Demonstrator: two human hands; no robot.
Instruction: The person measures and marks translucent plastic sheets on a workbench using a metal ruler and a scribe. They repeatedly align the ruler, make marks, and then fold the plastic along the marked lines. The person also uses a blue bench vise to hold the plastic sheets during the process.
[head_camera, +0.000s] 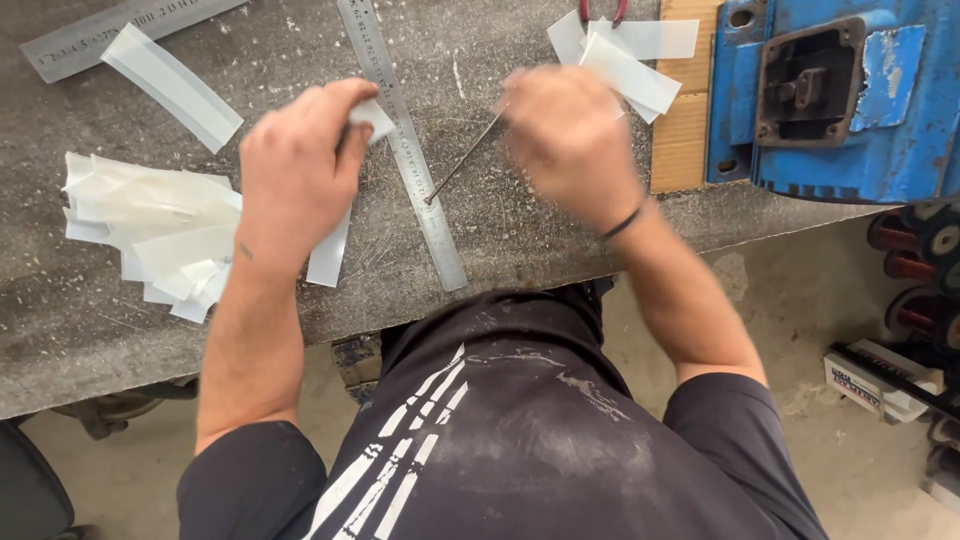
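Head view: left hand (295, 175) fingers pinch a white strip (335, 240) beside the steel ruler (405, 140); right hand (570, 135), blurred, closes on a thin metal rod (465, 158) mid-workbench (520, 240).

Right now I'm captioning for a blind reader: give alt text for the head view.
Looking down, the left hand pinches a white strip while the right hand holds a thin metal rod over a steel ruler on a grey workbench. A pile of strips lies left.

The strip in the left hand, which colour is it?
The strip is white, slightly translucent; the head view shows it under the left hand.
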